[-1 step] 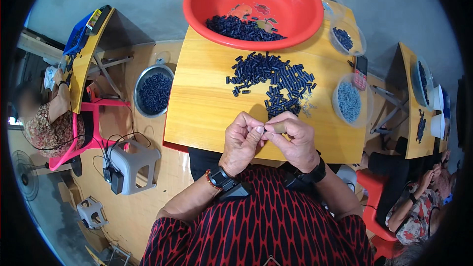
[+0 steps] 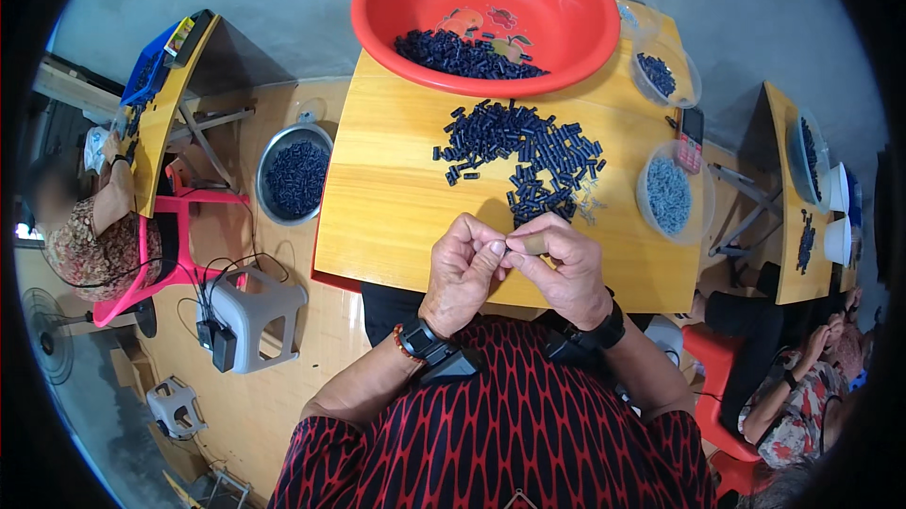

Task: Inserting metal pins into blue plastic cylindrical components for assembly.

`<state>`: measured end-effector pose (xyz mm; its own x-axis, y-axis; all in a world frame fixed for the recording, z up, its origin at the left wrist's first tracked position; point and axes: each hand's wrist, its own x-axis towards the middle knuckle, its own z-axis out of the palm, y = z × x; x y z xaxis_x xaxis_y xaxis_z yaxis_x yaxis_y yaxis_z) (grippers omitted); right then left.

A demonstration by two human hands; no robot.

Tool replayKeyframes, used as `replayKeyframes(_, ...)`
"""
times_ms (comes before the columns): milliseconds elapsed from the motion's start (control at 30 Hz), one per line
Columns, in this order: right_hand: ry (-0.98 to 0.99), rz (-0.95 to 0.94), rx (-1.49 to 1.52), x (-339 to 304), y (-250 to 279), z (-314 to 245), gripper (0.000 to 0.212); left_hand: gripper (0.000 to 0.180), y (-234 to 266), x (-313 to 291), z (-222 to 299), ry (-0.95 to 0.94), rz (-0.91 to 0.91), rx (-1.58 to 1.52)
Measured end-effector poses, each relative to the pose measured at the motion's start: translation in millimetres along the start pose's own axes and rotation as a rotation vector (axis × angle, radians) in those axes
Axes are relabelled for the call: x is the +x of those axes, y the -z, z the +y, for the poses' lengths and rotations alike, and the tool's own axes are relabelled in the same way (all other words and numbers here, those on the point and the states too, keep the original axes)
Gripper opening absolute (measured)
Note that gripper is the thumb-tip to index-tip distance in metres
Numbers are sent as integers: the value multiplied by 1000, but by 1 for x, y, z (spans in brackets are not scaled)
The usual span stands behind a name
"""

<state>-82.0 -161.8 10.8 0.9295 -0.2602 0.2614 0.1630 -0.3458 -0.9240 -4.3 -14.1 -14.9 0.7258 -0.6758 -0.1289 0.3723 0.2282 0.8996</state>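
A pile of small parts (image 2: pixel 524 155) lies on the table (image 2: pixel 396 198), before the basin (image 2: pixel 486 14).

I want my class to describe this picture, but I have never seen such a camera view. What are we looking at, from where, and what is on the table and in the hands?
The view comes from a wide camera worn on a person's head, looking down, so straight edges bend. The left hand and right hand meet over a yellow wooden table, pinching a small pale piece between their fingers; it is too small to identify. Ahead lies a pile of small dark blue pieces, more sit in a red basin, and a clear bowl of pale pieces stands to the right. Other people work at nearby tables.
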Motion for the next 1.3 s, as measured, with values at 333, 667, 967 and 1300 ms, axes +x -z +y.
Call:
replayKeyframes(333, -258, -54, 206, 16, -8, 7, 10, 10, 16, 1, 1, 66, -5, -213)
replayKeyframes(667, 5, -41, -392, 86, -10, 12, 7, 11, 45, 4, 15, -6, 190, -135)
replayKeyframes(967, 97, -159, -647, 99, -22, 31, 12, 12, 51, 7, 13, -51, 194, -227)
replayKeyframes(1300, 122, -123, -597, 92, -19, 6, 6, 11, 51, 8, 13, -8, 207, -157)
